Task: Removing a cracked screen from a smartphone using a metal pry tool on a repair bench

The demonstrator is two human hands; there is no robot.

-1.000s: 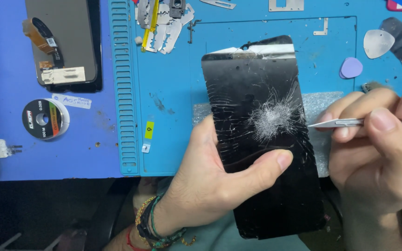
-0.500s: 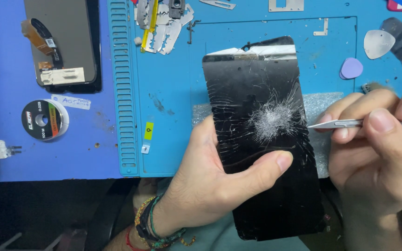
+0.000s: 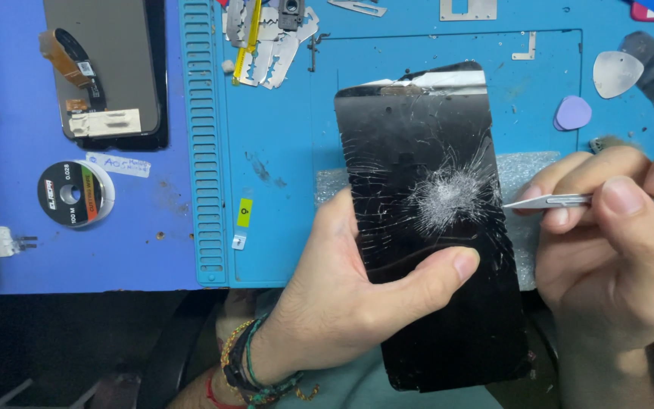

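far left: wire spool (image 3: 75,193) flat on the blue mat (image 3: 266,151), detached phone back (image 3: 107,72) above it with an orange flex cable. top centre: pile of razor blades (image 3: 266,38). centre: left hand (image 3: 342,303) gripping cracked phone screen (image 3: 429,220) from its left edge, thumb pressed across the glass just below the shatter point, other fingers hidden behind. screen held tilted above the mat's near edge, impact web near its right side. right: right hand (image 3: 622,242) pinching thin metal pry tool (image 3: 546,201) between thumb and forefinger, tip touching the screen's right edge. purple pick (image 3: 573,113) and white pick (image 3: 616,73) lying beyond, well apart.
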